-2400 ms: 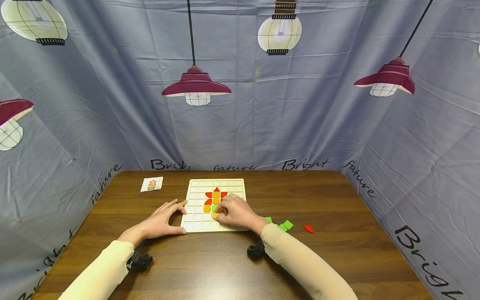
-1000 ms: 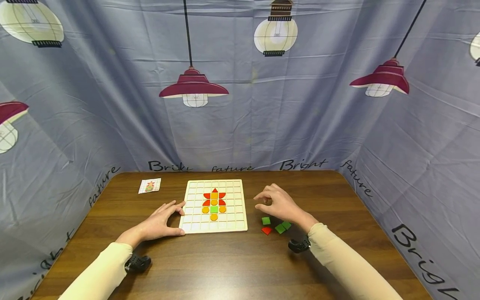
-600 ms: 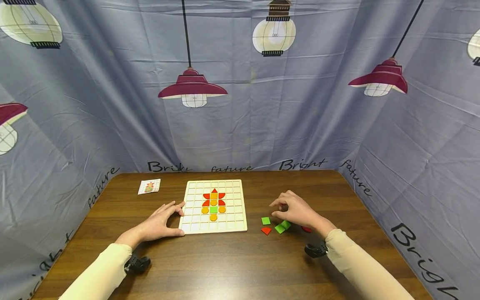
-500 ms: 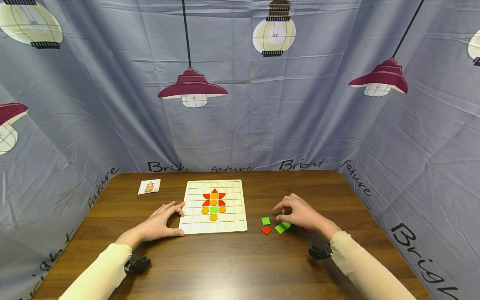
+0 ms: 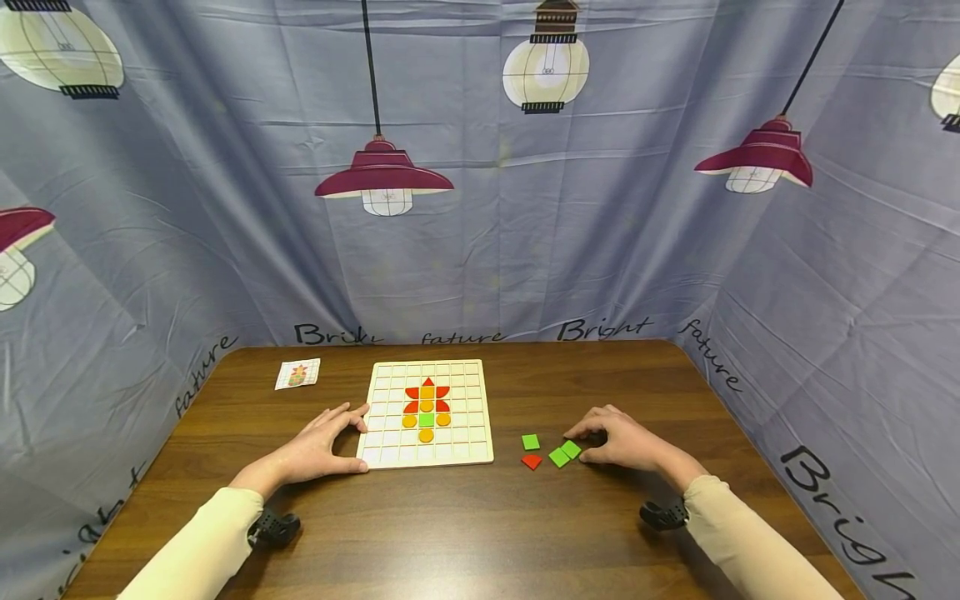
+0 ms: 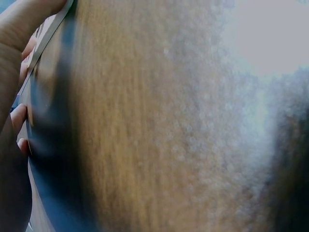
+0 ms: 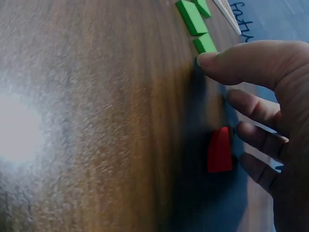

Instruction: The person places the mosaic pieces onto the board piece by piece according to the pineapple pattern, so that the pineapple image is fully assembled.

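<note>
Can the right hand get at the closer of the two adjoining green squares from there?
Probably yes: the right hand looks empty, its fingers are right beside that green square, and nothing lies on top.

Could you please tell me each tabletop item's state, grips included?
Grid board: flat, partly filled
Placed tiles: set on the board
Loose green squares: three, lying flat
Loose red quarter-circles: two, lying flat
Pattern card: face up
Left grip: touching the board
Right grip: holding nothing
</note>
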`<state>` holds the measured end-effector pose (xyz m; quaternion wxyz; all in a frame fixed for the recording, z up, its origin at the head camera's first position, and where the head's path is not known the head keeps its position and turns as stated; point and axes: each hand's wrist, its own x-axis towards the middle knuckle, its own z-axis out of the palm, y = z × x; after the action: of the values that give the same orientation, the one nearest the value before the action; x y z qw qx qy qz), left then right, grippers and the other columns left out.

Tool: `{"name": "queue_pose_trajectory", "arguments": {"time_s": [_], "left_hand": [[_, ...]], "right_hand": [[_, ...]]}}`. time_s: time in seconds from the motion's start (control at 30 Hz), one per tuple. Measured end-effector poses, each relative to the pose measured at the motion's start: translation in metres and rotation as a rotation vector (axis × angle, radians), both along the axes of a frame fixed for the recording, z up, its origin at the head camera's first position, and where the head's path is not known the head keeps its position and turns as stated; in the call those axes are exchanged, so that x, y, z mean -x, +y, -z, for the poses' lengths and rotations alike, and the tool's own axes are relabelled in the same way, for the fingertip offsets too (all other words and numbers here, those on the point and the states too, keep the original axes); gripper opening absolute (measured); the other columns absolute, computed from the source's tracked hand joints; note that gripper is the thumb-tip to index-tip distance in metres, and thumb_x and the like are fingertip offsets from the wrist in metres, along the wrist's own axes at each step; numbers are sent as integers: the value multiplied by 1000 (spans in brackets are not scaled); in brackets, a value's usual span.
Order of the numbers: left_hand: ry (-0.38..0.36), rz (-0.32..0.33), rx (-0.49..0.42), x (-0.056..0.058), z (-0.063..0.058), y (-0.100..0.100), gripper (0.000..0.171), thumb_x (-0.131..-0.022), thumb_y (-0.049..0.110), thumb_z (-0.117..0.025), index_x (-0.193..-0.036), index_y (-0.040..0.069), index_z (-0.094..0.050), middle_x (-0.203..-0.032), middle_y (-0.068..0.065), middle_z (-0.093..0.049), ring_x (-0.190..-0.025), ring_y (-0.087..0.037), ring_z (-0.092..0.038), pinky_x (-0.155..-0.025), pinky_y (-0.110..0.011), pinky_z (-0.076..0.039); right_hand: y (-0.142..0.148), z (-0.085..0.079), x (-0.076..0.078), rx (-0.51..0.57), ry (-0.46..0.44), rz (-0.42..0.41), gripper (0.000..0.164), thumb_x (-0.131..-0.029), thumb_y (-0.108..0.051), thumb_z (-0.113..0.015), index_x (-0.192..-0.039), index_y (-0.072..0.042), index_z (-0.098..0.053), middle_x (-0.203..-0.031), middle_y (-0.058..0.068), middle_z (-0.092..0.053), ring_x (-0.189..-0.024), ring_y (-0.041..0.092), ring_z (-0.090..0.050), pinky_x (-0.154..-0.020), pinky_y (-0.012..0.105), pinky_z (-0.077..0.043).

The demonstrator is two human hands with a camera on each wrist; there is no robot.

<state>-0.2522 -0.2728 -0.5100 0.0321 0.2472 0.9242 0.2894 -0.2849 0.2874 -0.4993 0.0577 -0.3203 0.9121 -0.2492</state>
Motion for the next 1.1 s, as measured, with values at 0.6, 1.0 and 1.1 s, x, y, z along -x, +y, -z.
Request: {"name": "queue_pose_trajectory", "arguments": {"time_s": [0.6, 1.0, 1.1], "left_hand": [[-14, -11, 5, -1, -2, 0, 51, -81, 54, -83, -113, 24, -57, -162, -12, -38, -149, -49, -23, -117, -70, -12], [-12, -11, 5, 0, -3, 0, 52, -81, 55, -83, -113, 24, -57, -162, -13, -38, -150, -49, -22, -117, -70, -11], [-13, -10, 6, -1, -2, 0, 51, -81, 55, -82, -113, 24, -57, -162, -13, -38, -150, -49, -23, -117, -71, -11]], "right_hand": [[2, 7, -5, 60, 79, 21, 23, -83, -34, -86, -103, -30, -76, -99, -14, -65, -95, 13, -53, -81, 36, -45], [5, 9, -8, 101, 100, -16, 31, -85, -33, -85, -113, -21, -79, -100, -11, -67, -96, 13, -52, -79, 35, -45], [6, 10, -8, 101, 97, -7, 30, -85, -33, -85, -113, -23, -79, -99, -12, -67, -96, 11, -52, -79, 34, -45]]}}
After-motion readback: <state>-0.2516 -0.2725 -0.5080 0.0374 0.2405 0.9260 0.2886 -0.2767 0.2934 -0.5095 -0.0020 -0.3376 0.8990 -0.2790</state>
